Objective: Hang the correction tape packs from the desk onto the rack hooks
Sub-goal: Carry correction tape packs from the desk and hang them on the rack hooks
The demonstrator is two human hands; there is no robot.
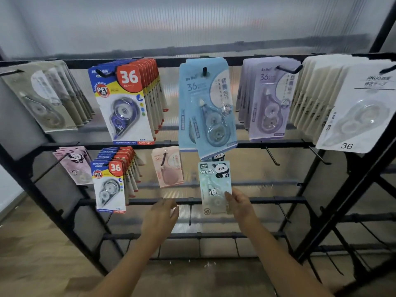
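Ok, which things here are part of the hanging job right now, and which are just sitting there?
In the job:
- green panda pack
- right hand holding its lower edge
- left hand, near the rail
- rack

Just there:
- blue packs
- lilac packs
- red-and-blue 36 packs
- pink pack

Behind everything I see a ribbed translucent panel wall [192, 24], grey-white, with soft daylight glowing through it and a dark blurred band across its lower part. On my left a plain pale wall [8, 189] runs down to the floor. The floor [32, 254] looks like light brown wood planking, and it shows below and through the lower bars. Lighting is even and dim, with no hard shadows.
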